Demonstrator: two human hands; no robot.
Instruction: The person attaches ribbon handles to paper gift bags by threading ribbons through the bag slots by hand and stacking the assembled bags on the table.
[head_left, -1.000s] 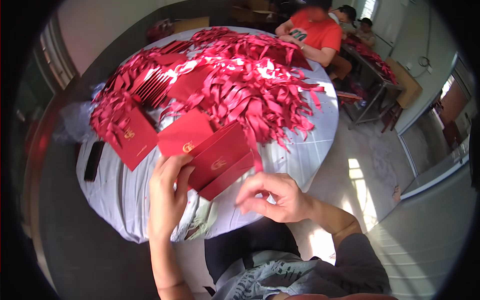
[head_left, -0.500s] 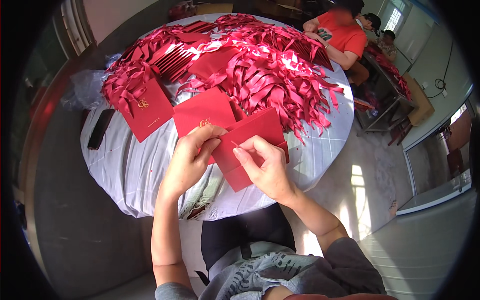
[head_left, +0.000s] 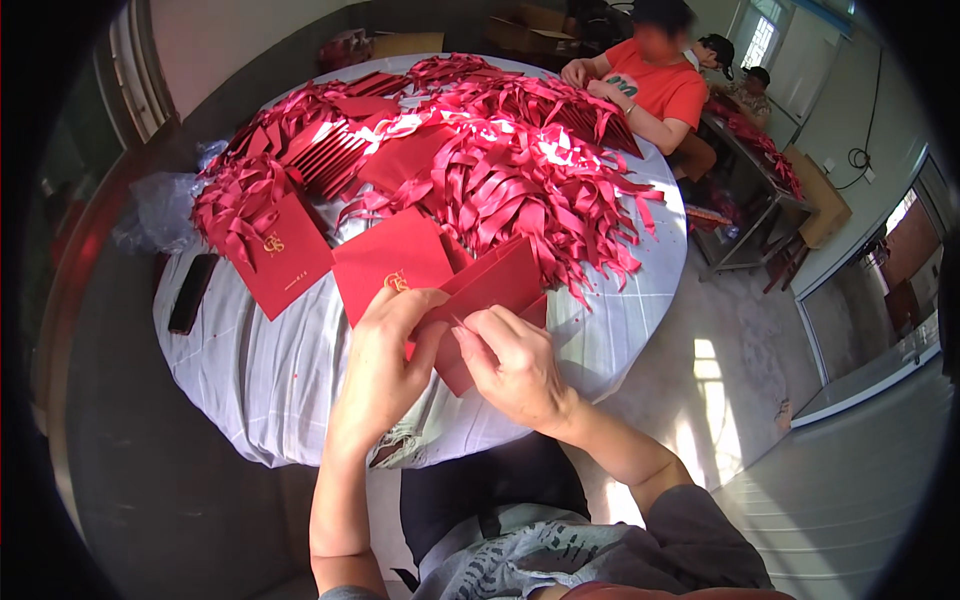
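Note:
A red paper gift bag point(head_left: 510, 277) lies tilted between my hands over the near part of the table. My left hand point(head_left: 383, 352) is closed, with thumb and forefinger pinching its upper left edge. My right hand point(head_left: 516, 366) pinches a thin, light strip at the bag's face, its fingertips close to the left thumb; what the strip is I cannot make out. Underneath, another red bag point(head_left: 392, 252) with a gold emblem lies flat, partly covered by my left hand. To its left is a similar red bag point(head_left: 288, 275) with red ribbon over its top.
A white cloth point(head_left: 250, 390) covers the round table. Heaped red ribbons point(head_left: 540, 190) and stacked red bags point(head_left: 330, 160) fill its far side. A dark phone point(head_left: 193, 295) and clear plastic wrap point(head_left: 165, 210) lie at left. A person in orange-red point(head_left: 655, 85) works at the far right.
My fingertips have come closer together at the bag, and the right hand has moved in toward the left. The whole view has shifted slightly, with the table's near side lower in the picture.

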